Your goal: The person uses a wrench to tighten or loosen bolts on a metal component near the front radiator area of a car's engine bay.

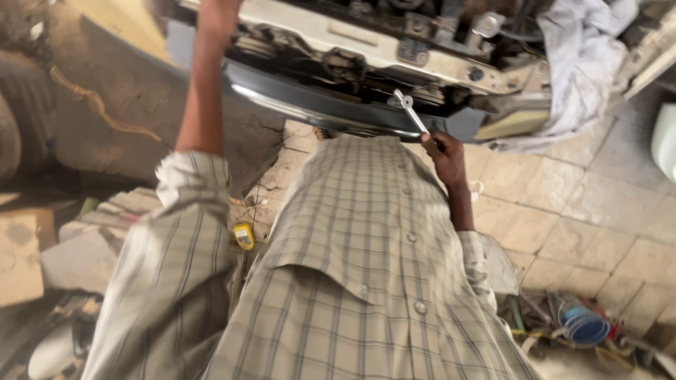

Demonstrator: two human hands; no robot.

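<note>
Head view: the person stands over the front of a vehicle whose engine bay (422,42) is exposed, with a dark bumper panel (317,105) running across its near edge.

Progress: the work appears to be under way, not finished. The bay lies open, with brackets and fittings showing. Which fasteners are loosened or tight cannot be told, and none is seen removed.

Right hand (445,151): fingers closed around the lower shaft of a metal spanner (410,112). The tool points up and left, and its ring end sits at the near edge of the bay, just above the bumper panel. Whether the ring is seated on a fastener cannot be told. The forearm rises from the rolled sleeve, wrist straight.

Left hand (218,10): arm raised nearly straight up at the left of the bay; the hand is cut off by the frame's top edge, so its grip cannot be told.

Surroundings: a white cloth (584,63) is draped over the right side of the bay. A small yellow object (243,236) lies on the tiled floor (563,204). A blue container (586,325) sits among clutter at the near right.
</note>
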